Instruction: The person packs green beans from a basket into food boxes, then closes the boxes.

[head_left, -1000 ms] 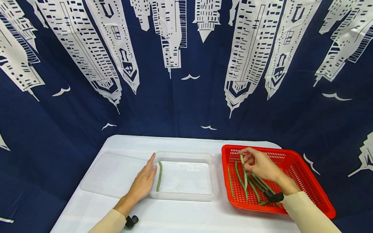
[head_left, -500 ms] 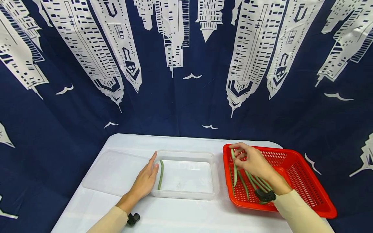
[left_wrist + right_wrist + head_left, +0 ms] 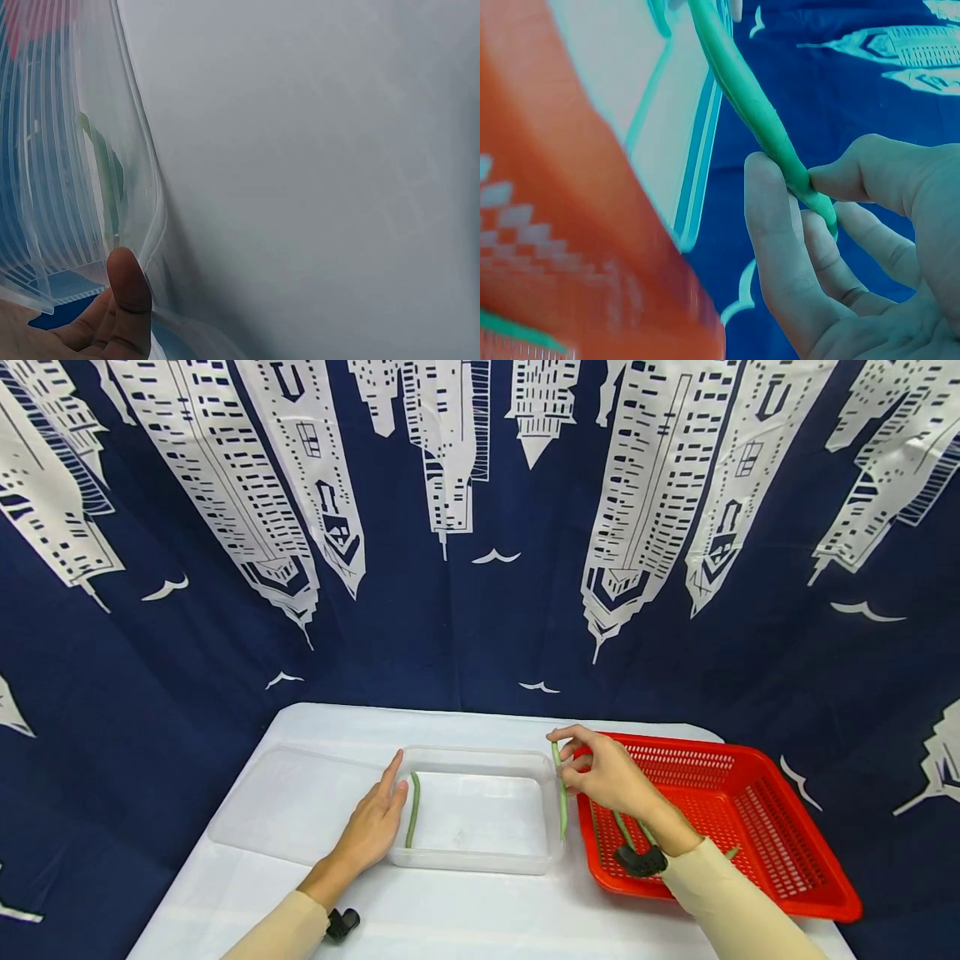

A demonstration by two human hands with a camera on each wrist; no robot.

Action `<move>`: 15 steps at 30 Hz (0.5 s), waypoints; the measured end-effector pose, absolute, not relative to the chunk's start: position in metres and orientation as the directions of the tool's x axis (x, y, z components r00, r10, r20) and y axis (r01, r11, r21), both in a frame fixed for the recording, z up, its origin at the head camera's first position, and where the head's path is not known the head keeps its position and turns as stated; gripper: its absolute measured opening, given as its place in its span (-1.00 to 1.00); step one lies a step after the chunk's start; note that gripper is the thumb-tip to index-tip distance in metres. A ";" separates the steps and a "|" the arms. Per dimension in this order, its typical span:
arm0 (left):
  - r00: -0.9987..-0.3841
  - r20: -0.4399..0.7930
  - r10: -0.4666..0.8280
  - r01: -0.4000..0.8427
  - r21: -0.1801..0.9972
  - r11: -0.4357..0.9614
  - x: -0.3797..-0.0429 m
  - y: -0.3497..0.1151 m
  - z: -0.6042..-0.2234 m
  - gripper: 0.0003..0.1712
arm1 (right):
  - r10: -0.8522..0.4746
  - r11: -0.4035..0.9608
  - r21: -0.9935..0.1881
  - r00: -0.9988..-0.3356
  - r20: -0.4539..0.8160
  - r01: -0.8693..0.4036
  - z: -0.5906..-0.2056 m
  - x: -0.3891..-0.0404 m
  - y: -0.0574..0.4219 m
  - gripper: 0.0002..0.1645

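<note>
My right hand (image 3: 611,777) pinches a green bean (image 3: 562,802) between thumb and fingers; in the right wrist view the bean (image 3: 746,90) slants up from the fingertips. In the head view it hangs at the right wall of a clear plastic container (image 3: 480,863). Against that container's left wall rests my left hand (image 3: 369,827), fingers extended. One green bean (image 3: 413,810) lies inside along the left end, and it shows through the wall in the left wrist view. Several more beans (image 3: 622,829) are in the red basket (image 3: 780,860), partly hidden by my right arm.
A flat translucent lid (image 3: 292,802) lies on the white table (image 3: 480,910) left of the container. The red basket's near-left rim stands close to the container's right side. Behind the table hangs a dark blue cloth (image 3: 450,635) printed with white buildings.
My right hand has lifted the bean out over the basket's left rim and carried it leftward to the container's right edge. My left hand keeps its place on the container.
</note>
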State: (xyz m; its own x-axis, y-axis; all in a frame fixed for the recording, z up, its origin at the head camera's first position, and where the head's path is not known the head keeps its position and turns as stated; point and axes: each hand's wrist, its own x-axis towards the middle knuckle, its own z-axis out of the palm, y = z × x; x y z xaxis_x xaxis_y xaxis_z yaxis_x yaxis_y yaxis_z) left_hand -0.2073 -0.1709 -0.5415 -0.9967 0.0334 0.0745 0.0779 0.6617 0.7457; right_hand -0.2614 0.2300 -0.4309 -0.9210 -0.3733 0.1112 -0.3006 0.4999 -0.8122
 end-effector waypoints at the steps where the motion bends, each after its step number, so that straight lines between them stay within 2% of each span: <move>1: -0.996 0.077 0.035 0.081 0.744 0.663 -0.207 -0.171 -0.541 -0.23 | -0.379 0.496 -0.816 -0.919 0.106 -0.298 -0.431 -0.262 0.226 -0.39; 9: -0.996 0.079 0.032 0.080 0.745 0.662 -0.206 -0.171 -0.539 -0.25 | -0.426 0.398 -0.873 -0.900 0.097 -0.283 -0.438 -0.264 0.192 -0.33; 15: -0.996 0.079 0.033 0.081 0.749 0.658 -0.207 -0.170 -0.539 -0.25 | -0.408 0.375 -0.893 -0.909 0.082 -0.249 -0.444 -0.266 0.166 -0.16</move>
State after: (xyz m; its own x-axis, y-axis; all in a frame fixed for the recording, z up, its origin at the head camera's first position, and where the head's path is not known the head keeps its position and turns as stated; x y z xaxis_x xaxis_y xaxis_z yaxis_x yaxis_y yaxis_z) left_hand -0.2065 -0.1703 -0.5394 -0.9963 0.0331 0.0793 0.0814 0.6581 0.7485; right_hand -0.2656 0.1663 -0.4436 -0.9091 -0.4083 0.0821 -0.2489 0.3746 -0.8932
